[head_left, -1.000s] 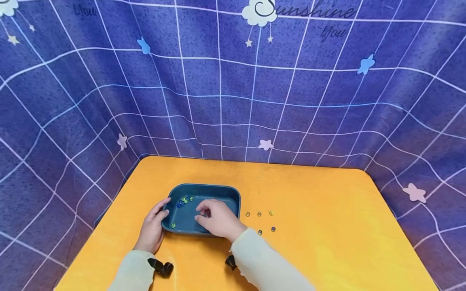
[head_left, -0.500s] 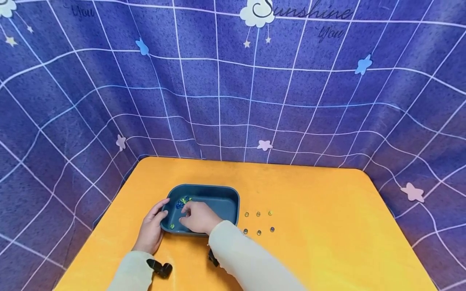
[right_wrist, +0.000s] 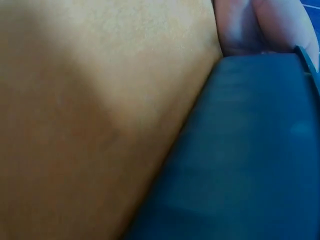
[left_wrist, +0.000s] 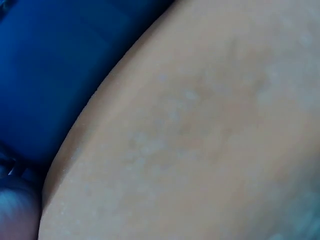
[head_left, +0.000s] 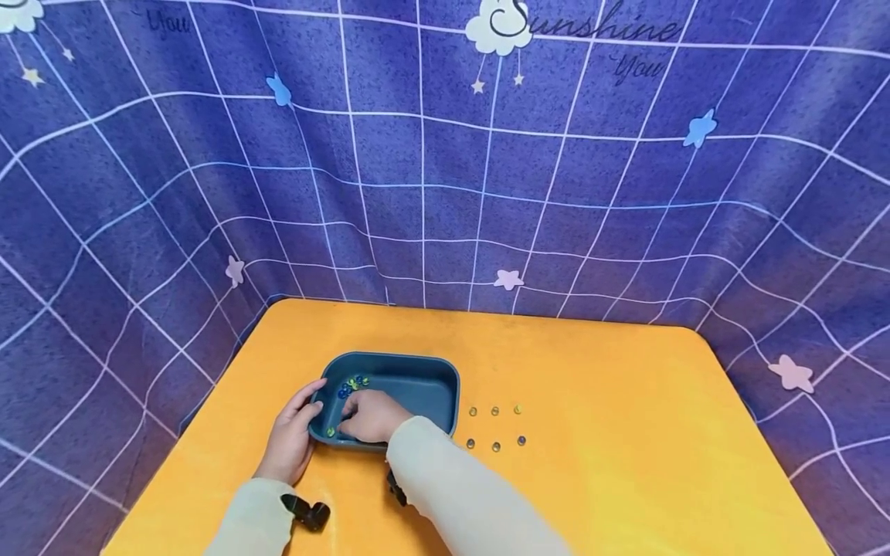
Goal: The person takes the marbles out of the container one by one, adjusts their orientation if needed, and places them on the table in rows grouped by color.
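Observation:
A dark blue rectangular tub [head_left: 424,371] stands on the table, its left end held by my left hand [head_left: 287,442], with fingertips and thumb at the rim. Inside, my right hand [head_left: 375,417] reaches down, thumb and index finger apart, just right of a lone green marble [head_left: 330,432]. Nothing shows between those fingers, though their undersides are hidden. Blue and green marbles [head_left: 354,383] cluster in the tub's back left corner. The left wrist view is mostly skin; in the right wrist view the tub [right_wrist: 240,150] fills the right side.
Right of the tub, several glass marbles [head_left: 495,411] lie in two short rows on the orange table [head_left: 612,432]. A purple grid-patterned curtain [head_left: 445,193] hangs behind and at both sides. Black wrist devices [head_left: 306,513] are strapped over the pale sleeves.
My right hand has moved left and slightly lower inside the tub, toward the lone green marble. The left hand stays at the tub's left end, and the marbles have not moved.

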{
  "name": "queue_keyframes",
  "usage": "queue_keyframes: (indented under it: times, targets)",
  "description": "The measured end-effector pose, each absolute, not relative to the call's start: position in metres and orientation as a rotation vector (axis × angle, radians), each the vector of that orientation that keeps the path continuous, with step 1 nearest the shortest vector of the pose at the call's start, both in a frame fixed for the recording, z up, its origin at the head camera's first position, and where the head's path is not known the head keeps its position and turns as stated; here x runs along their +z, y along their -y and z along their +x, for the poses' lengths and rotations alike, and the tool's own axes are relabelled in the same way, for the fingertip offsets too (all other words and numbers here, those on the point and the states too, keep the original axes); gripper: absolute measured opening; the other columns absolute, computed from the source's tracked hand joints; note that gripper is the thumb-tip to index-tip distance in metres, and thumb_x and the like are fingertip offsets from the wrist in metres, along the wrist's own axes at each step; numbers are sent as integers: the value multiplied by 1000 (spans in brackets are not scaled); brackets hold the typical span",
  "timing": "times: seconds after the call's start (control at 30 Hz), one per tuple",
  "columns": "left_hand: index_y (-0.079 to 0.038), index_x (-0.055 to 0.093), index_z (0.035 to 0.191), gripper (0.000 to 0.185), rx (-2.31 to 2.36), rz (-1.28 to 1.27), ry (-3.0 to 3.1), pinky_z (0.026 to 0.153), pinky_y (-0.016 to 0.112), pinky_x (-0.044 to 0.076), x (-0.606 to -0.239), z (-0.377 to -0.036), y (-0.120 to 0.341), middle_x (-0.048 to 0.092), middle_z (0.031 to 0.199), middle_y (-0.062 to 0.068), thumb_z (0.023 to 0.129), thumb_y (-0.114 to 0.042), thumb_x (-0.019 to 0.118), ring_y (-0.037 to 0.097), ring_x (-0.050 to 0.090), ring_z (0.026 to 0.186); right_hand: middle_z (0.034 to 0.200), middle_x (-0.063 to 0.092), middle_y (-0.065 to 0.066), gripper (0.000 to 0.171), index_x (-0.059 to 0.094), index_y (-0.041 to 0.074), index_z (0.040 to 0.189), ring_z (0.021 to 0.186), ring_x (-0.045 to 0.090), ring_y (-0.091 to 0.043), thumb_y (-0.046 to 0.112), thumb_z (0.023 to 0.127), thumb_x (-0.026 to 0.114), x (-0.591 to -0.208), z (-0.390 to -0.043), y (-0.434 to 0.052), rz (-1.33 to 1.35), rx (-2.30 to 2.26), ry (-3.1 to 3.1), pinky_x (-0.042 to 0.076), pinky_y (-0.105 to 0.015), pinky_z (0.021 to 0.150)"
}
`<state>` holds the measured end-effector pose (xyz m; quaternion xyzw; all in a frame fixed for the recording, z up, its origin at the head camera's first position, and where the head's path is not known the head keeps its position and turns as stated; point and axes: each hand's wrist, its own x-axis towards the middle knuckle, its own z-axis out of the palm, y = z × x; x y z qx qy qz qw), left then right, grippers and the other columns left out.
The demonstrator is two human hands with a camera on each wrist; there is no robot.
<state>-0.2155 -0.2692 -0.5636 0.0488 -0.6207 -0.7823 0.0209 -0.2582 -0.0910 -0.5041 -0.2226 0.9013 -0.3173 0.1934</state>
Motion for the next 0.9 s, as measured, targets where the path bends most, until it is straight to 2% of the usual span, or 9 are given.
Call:
queue_keyframes:
  times: [0.2, 0.4, 0.5, 0.57, 0.73, 0.9]
  targets:
    - [-2, 37, 158, 48, -2426, 150, 1910, 104, 20, 45, -563, -215, 270, 20, 166, 8, 111, -12, 43, 21, 29, 146, 74, 62, 10, 12, 71, 23, 87, 70, 56, -8, 31, 96, 71, -505, -256, 103, -674, -878, -2510, 47, -24, 66]
    - [-2, 38, 157, 48, -2411, 160, 1903, 104, 18, 44, -563, -215, 268, 22, 165, 9, 111, -11, 45, 18, 32, 144, 66, 59, 9, 14, 75, 25, 83, 67, 55, -8, 29, 96, 71, -509, -257, 107, -693, -867, -2485, 44, -22, 63]
    - [-1, 39, 156, 48, -2414, 154, 1896, 103, 18, 45, -564, -215, 267, 22, 165, 9, 110, -11, 46, 18, 32, 142, 73, 64, 15, 13, 79, 27, 87, 71, 56, -4, 25, 96, 70, -510, -260, 108, -737, -819, -2476, 46, -18, 67]
    - [-1, 39, 156, 48, -2414, 150, 1891, 103, 18, 44, -565, -215, 267, 22, 165, 8, 110, -11, 46, 17, 32, 142, 84, 69, 20, 15, 81, 28, 93, 79, 58, -1, 21, 95, 69, -509, -262, 108, -779, -785, -2463, 47, -17, 71]
    - [0, 39, 156, 48, -2404, 135, 1890, 105, 17, 42, -565, -216, 268, 22, 165, 9, 110, -10, 47, 16, 30, 144, 104, 73, 20, 25, 83, 28, 105, 99, 61, 3, 14, 94, 65, -506, -265, 108, -897, -705, -2430, 48, -14, 83]
    - [1, 40, 155, 47, -2404, 137, 1884, 108, 18, 40, -565, -217, 268, 21, 166, 9, 109, -7, 46, 18, 26, 148, 103, 74, 20, 25, 83, 28, 106, 104, 62, 4, 14, 97, 64, -506, -266, 107, -911, -658, -2418, 49, -13, 87]
